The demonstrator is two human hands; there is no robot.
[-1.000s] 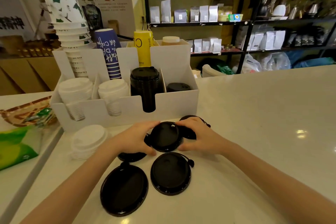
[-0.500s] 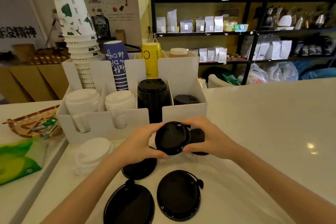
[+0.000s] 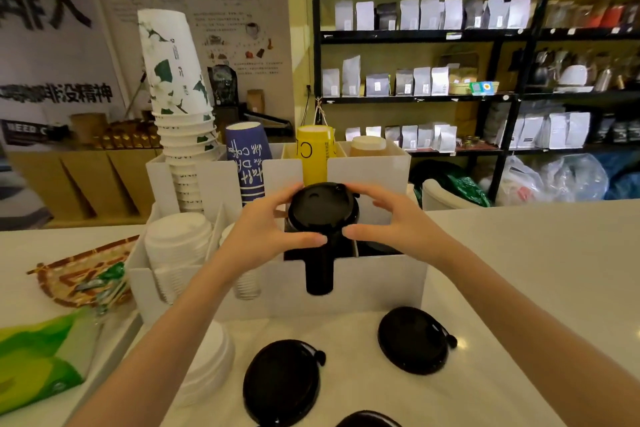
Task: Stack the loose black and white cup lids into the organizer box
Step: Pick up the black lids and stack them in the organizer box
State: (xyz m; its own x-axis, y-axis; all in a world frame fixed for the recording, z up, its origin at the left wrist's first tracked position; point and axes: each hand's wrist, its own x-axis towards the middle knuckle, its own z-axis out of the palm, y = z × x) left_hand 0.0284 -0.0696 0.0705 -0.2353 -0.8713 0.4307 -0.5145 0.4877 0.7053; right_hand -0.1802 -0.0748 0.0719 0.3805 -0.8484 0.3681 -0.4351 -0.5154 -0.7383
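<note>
Between left hand (image 3: pixel 263 229) and right hand (image 3: pixel 394 222), seemingly touching both, black lid (image 3: pixel 322 208).

Glossy black plastic lids (image 3: pixel 281 380) (faint sheen), smooth white countertop (image 3: pixel 540 270)

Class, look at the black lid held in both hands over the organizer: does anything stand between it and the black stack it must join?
Nothing visible does. The black lid, held by the left hand and right hand, sits directly above the black stack in the organizer box.
</note>
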